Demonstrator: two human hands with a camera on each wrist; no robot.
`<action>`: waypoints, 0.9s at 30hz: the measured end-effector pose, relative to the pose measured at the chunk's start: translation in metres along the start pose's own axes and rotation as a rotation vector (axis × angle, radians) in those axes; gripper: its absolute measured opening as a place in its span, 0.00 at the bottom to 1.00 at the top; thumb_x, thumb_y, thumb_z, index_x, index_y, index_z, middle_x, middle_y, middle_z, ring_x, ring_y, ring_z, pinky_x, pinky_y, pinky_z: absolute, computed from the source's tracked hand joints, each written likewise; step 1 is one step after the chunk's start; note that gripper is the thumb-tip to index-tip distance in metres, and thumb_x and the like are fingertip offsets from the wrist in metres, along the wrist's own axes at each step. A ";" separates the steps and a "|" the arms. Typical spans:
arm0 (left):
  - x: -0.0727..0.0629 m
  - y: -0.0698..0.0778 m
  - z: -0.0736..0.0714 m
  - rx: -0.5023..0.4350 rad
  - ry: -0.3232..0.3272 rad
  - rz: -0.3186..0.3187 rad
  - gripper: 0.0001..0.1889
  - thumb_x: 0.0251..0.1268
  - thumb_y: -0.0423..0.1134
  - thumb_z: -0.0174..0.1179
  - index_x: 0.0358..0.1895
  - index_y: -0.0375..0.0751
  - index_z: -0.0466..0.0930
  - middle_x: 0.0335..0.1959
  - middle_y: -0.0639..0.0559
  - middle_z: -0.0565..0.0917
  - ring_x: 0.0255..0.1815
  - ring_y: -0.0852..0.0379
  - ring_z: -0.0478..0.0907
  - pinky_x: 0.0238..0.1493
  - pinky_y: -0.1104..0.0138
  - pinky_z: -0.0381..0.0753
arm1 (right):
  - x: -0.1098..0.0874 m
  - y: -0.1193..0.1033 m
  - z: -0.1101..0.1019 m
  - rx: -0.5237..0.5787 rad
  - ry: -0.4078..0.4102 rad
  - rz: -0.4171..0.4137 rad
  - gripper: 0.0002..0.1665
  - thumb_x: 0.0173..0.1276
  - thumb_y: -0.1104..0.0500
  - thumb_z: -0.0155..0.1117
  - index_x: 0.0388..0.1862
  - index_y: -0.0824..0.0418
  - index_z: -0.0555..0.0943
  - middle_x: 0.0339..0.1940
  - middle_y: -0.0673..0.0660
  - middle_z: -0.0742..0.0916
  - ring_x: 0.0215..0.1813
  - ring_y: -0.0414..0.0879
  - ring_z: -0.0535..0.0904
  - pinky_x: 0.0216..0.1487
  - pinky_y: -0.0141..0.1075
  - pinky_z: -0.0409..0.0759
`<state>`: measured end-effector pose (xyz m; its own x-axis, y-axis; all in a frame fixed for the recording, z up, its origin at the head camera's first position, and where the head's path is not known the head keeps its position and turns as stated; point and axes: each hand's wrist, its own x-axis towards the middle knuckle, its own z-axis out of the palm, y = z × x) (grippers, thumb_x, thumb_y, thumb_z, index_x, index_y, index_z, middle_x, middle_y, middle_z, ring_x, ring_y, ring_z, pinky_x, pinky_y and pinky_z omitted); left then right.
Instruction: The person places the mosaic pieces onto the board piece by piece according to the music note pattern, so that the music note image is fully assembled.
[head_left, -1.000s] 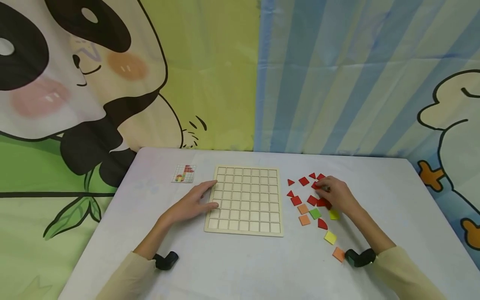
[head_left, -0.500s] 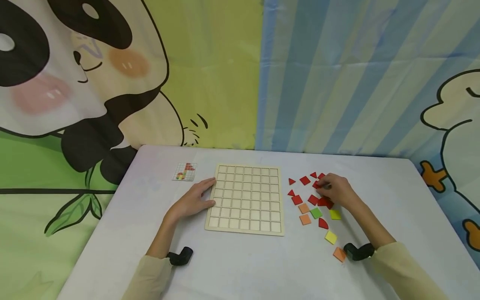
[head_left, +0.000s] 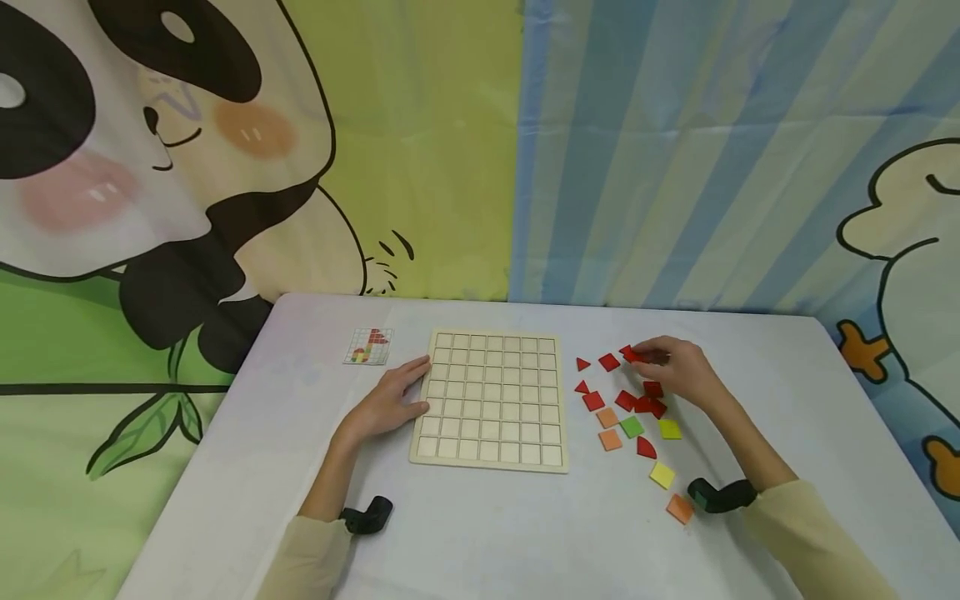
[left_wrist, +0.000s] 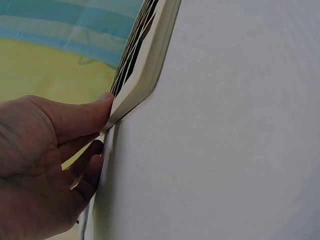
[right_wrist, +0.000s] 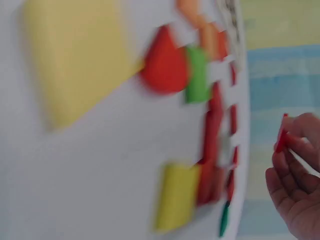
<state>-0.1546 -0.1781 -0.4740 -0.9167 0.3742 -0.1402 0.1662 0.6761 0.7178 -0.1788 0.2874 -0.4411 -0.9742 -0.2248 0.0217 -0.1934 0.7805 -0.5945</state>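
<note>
A pale wooden grid board (head_left: 491,400) lies flat on the table, its square cells bare. My left hand (head_left: 386,406) rests at the board's left edge, index finger and thumb touching it. In the left wrist view the thumb (left_wrist: 85,117) lies against the board's corner (left_wrist: 145,75). Right of the board, my right hand (head_left: 677,371) pinches a red tile (right_wrist: 282,134) between thumb and fingertips. The tile is seen edge-on, so its exact shape cannot be told. Below that hand lie a red tile (head_left: 653,389) and a yellow square tile (head_left: 670,429).
A small printed pattern card (head_left: 368,347) lies left of the board. Loose tiles are scattered right of it: red squares and triangles, a red quarter-circle (head_left: 646,447), a green square (head_left: 632,427), orange squares (head_left: 610,440) and another yellow square (head_left: 662,475). Printed curtains stand behind the table.
My right hand has moved slightly up and away from the red cluster, with a red tile in its fingertips, uncovering a red tile beneath. My left hand stays at the board; its forearm has shifted right.
</note>
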 end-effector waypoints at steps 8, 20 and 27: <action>-0.002 -0.001 0.001 -0.004 0.004 -0.003 0.36 0.70 0.30 0.63 0.79 0.28 0.60 0.83 0.37 0.58 0.82 0.33 0.53 0.78 0.40 0.59 | 0.041 -0.068 0.019 0.127 -0.104 -0.293 0.18 0.70 0.66 0.68 0.57 0.70 0.84 0.52 0.66 0.88 0.53 0.61 0.85 0.58 0.54 0.84; 0.000 0.001 0.006 -0.009 -0.006 -0.021 0.36 0.71 0.31 0.63 0.79 0.30 0.60 0.84 0.40 0.57 0.83 0.35 0.53 0.79 0.40 0.58 | 0.110 -0.118 0.090 0.050 -0.319 -0.312 0.14 0.73 0.64 0.65 0.52 0.70 0.87 0.52 0.65 0.89 0.52 0.57 0.86 0.51 0.43 0.85; -0.001 0.002 0.003 0.000 0.004 -0.036 0.36 0.71 0.31 0.63 0.79 0.30 0.61 0.84 0.41 0.57 0.82 0.36 0.54 0.79 0.41 0.59 | 0.116 -0.129 0.101 -0.078 -0.322 -0.335 0.13 0.75 0.65 0.61 0.50 0.69 0.88 0.52 0.64 0.89 0.54 0.58 0.85 0.54 0.45 0.84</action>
<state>-0.1520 -0.1750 -0.4741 -0.9235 0.3469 -0.1637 0.1327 0.6894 0.7122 -0.2551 0.1022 -0.4428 -0.7733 -0.6316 -0.0560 -0.5110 0.6730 -0.5347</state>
